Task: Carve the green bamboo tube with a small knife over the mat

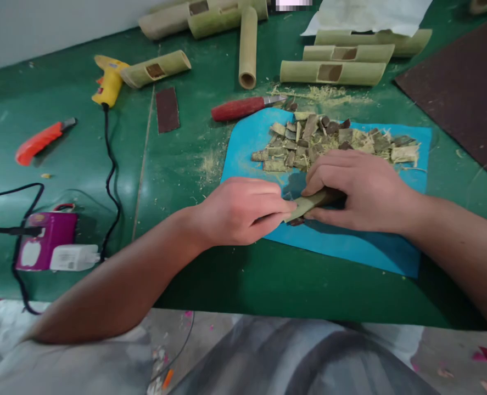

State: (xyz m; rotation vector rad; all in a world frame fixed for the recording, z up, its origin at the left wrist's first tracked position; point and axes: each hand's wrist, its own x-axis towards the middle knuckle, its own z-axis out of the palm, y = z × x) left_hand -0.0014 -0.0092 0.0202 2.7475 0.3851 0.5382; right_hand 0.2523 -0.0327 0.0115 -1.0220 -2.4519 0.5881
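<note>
My right hand is closed around a pale green bamboo piece, thumb below and fingers above. At its near left end, my left hand is closed, its fingertips pinched against the bamboo. Whether anything small sits between those left fingertips is hidden. Both hands are over a blue sheet. Just beyond them lies a heap of bamboo chips and shavings. A red-handled carving knife rests at the sheet's upper left edge, blade pointing right.
Cut bamboo tubes with square openings lie at the back. On the left are a yellow glue gun, an orange utility knife, a dark sandpaper strip and a purple power socket with cords. A large brown sheet covers the right corner.
</note>
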